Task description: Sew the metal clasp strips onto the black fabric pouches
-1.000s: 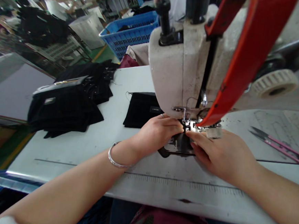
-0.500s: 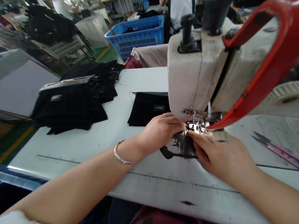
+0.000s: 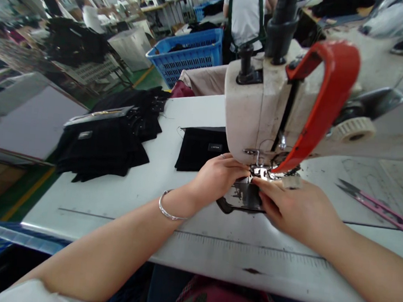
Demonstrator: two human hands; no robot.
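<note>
2 hands work close together: the left hand (image 3: pixel 216 178) with fingers bunched, the right hand (image 3: pixel 300 207) with its index finger stretched toward them; whether either pinches cloth is hidden. Beneath spreads a white sewing table (image 3: pixel 164 155), bearing a sewing machine (image 3: pixel 242 112) and, at left, a stack of black cloth pieces (image 3: pixel 102 148). Between these, a black fabric panel (image 3: pixel 195 150) lies flat, extending leftward; its right end is hidden, so its long axis cannot be told. Pink thread snips (image 3: pixel 378 206) rest at right. Fingertips gather beside the presser foot (image 3: pixel 262 173): lining up stitching seems in hand, and the next move likely calls for light, even guiding. The panel's label (image 3: pixel 215 148) runs left to right, upright to the wearer.
</note>
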